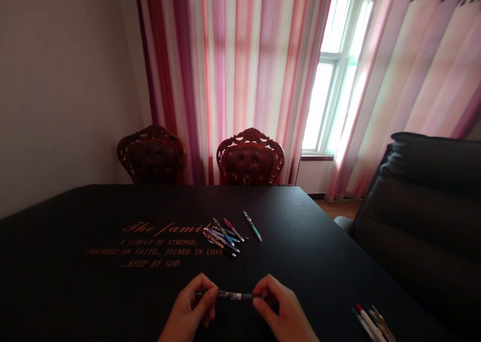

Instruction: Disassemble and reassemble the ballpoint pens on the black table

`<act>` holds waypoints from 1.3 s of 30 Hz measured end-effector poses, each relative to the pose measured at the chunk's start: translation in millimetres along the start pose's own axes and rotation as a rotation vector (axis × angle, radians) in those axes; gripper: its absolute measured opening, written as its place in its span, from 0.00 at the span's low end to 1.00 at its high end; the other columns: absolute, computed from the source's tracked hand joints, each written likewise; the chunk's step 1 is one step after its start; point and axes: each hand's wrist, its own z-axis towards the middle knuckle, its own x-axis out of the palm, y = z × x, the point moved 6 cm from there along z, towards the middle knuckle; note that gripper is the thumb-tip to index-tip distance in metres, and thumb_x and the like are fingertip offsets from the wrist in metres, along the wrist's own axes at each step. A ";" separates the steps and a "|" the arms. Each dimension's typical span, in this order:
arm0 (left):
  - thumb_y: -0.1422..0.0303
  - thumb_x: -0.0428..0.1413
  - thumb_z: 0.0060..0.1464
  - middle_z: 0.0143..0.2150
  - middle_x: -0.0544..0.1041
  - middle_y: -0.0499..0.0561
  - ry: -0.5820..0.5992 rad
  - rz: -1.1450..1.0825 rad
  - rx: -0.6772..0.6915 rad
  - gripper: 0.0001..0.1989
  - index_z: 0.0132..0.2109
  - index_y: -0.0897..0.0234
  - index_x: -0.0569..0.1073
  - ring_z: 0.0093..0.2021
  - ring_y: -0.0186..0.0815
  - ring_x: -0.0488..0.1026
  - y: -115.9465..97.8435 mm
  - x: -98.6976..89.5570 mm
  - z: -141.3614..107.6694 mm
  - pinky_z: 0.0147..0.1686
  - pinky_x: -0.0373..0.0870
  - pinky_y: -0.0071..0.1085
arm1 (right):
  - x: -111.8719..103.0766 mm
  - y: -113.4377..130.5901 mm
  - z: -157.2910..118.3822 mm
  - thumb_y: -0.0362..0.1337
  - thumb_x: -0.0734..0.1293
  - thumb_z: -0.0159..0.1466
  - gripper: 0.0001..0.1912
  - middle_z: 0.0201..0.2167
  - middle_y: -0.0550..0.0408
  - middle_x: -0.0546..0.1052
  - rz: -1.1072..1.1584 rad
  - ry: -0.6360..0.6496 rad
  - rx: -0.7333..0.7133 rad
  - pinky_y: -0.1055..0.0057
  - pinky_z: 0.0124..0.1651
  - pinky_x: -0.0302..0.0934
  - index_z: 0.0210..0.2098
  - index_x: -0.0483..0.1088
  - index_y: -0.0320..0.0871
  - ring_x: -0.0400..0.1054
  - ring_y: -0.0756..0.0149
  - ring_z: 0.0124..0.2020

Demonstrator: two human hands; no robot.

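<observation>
A dark patterned pen [235,296] lies level between my two hands, just above the near part of the black table. Thumb and fingers of my left hand [194,304] pinch its left end. My right hand [280,307] pinches the dark right end in the same way. Both tips of the pen are partly hidden by my fingers. Beyond my hands, a loose pile of several pens [221,236] rests on the tabletop. A teal pen [252,225] lies apart, to the right of that pile.
The black table [56,272] bears printed lettering [150,251] left of the pile. At the near right edge lie several more pens [372,322]. Two carved chairs [250,159] stand along the far side, and a black leather chair [424,221] is at the right.
</observation>
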 end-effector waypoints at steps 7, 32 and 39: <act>0.48 0.58 0.50 0.19 0.68 0.42 0.001 -0.013 0.021 0.21 0.28 0.63 0.69 0.20 0.29 0.62 -2.1 -0.1 -0.9 0.21 0.59 0.24 | 1.0 -0.4 -1.0 0.38 0.64 0.61 0.08 0.29 0.57 0.73 0.154 0.027 0.026 0.71 0.37 0.59 0.39 0.69 0.43 0.67 0.65 0.32; 0.48 0.59 0.49 0.20 0.68 0.42 -0.005 -0.005 0.032 0.21 0.28 0.63 0.69 0.20 0.29 0.62 -5.8 2.5 -1.9 0.21 0.59 0.24 | 5.8 -4.8 -1.5 0.45 0.66 0.61 0.16 0.31 0.54 0.75 0.347 0.048 0.053 0.69 0.37 0.61 0.44 0.71 0.41 0.68 0.64 0.33; 0.51 0.57 0.53 0.20 0.68 0.42 0.017 -0.015 0.054 0.19 0.31 0.64 0.69 0.21 0.29 0.63 4.5 1.2 0.2 0.21 0.60 0.24 | 7.2 -5.8 -3.1 0.48 0.65 0.62 0.18 0.30 0.54 0.75 0.366 0.060 0.042 0.70 0.37 0.61 0.43 0.72 0.41 0.68 0.64 0.32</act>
